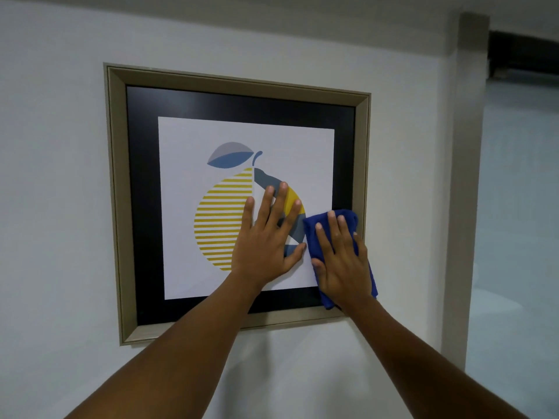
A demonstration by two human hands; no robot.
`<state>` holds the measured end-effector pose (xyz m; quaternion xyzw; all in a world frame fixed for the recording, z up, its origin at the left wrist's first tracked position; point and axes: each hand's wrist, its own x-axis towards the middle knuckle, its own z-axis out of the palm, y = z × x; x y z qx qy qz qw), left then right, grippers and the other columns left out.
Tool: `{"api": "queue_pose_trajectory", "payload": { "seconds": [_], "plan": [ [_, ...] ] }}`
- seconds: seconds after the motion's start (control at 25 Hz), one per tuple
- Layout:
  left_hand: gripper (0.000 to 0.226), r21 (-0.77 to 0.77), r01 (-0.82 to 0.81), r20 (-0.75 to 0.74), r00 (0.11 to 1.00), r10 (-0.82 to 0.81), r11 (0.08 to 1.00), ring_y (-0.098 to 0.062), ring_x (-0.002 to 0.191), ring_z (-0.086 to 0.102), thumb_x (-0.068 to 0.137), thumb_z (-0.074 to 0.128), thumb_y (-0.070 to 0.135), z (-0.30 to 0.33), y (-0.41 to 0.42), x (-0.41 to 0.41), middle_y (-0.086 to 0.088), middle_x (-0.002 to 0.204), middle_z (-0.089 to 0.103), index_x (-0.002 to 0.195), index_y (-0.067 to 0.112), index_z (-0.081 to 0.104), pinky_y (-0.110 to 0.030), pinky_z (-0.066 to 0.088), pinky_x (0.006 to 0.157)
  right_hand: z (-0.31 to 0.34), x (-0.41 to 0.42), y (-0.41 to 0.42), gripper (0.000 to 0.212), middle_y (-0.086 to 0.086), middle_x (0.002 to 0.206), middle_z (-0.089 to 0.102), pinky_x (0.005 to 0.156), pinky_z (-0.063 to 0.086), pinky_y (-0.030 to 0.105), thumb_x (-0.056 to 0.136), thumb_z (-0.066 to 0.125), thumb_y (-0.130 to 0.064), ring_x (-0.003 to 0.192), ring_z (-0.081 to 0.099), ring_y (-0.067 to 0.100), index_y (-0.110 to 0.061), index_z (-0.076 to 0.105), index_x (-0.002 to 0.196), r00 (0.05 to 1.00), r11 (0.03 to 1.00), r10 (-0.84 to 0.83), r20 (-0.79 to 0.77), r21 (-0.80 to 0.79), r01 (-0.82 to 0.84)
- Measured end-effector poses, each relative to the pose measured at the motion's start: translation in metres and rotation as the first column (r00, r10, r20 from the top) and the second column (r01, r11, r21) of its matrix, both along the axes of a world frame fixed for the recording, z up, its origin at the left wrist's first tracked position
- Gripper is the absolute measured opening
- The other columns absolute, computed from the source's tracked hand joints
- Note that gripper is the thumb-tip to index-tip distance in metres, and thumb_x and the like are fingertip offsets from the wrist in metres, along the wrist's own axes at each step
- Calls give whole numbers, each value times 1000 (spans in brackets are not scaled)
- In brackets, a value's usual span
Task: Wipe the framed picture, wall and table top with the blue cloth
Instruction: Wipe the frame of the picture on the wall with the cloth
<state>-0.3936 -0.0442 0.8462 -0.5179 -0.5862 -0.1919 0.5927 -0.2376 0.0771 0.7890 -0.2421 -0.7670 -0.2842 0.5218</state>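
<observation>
A framed picture hangs on the white wall; it has a beige frame, a black mat and a print of a yellow-striped fruit with a blue leaf. My left hand lies flat on the print, fingers spread, holding nothing. My right hand presses the blue cloth flat against the lower right part of the picture, over the print's edge and the black mat. The cloth's lower end hangs past my wrist near the frame's bottom rail. No table top is in view.
A beige pillar or wall corner runs vertically right of the picture. Beyond it lies a dim pale space with a dark beam at the top right. White wall continues below and left of the frame.
</observation>
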Motion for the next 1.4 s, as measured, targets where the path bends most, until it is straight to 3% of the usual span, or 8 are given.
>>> {"api": "queue_pose_trajectory", "payload": {
  "seconds": [0.16,0.32,0.4,0.56,0.88,1.12,1.24,1.4],
  "plan": [
    [81,1,1,6,1000,-1,1000,-37,157,5,97,34,66,0,0,0,-15,170,9,161,18,19,-61,10,124,76,2,0,61,11,165,11,118,17,45,103,23,-41,152,10,27,-15,14,157,998,1000,2,-56,29,-1],
    [83,7,13,-4,1000,-13,1000,-36,157,2,96,35,66,-1,2,-4,-15,171,8,161,19,18,-59,4,125,184,2,0,57,14,162,23,112,26,47,104,29,-37,149,24,28,-11,26,155,992,999,-7,-124,47,13],
    [83,19,7,-5,1000,-7,1000,-36,157,2,96,35,67,0,3,-4,-14,171,8,161,19,18,-58,2,125,204,0,1,54,15,159,29,112,29,48,105,32,-34,146,30,29,-9,32,152,988,998,0,-152,55,8],
    [83,16,-3,0,1000,3,1000,-36,157,3,96,34,68,-1,3,-2,-14,171,9,161,19,19,-57,1,125,162,-1,2,55,11,160,29,116,23,45,105,31,-33,149,25,26,-8,28,153,974,999,42,-223,12,-40],
    [81,-22,-21,32,999,22,1000,-36,157,1,97,33,65,0,-4,4,-14,171,6,162,19,16,-58,4,125,-10,-2,-17,60,12,162,21,118,19,47,105,13,-40,149,21,30,-8,20,155,986,981,41,-161,-181,-70],
    [81,-17,-14,29,999,14,1000,-36,157,2,97,30,66,-1,1,0,-14,171,7,162,20,15,-59,3,125,-24,-47,-49,61,15,163,16,117,8,55,104,6,-44,150,14,34,-12,10,156,950,916,-83,-301,-399,-46],
    [81,-3,-12,17,1000,12,1000,-36,157,1,96,35,64,-2,3,-2,-15,171,8,161,20,17,-58,1,125,-30,-48,-41,61,14,163,15,116,10,56,104,9,-44,150,12,32,-13,13,156,958,929,-52,-282,-365,-57],
    [81,-10,11,14,1000,-11,1000,-36,157,3,96,38,63,-3,1,-3,-16,170,12,161,18,21,-58,5,125,-28,-17,-6,62,10,165,11,117,13,55,103,21,-45,152,10,29,-14,20,156,999,995,-10,-53,-96,5]
  ]
}}
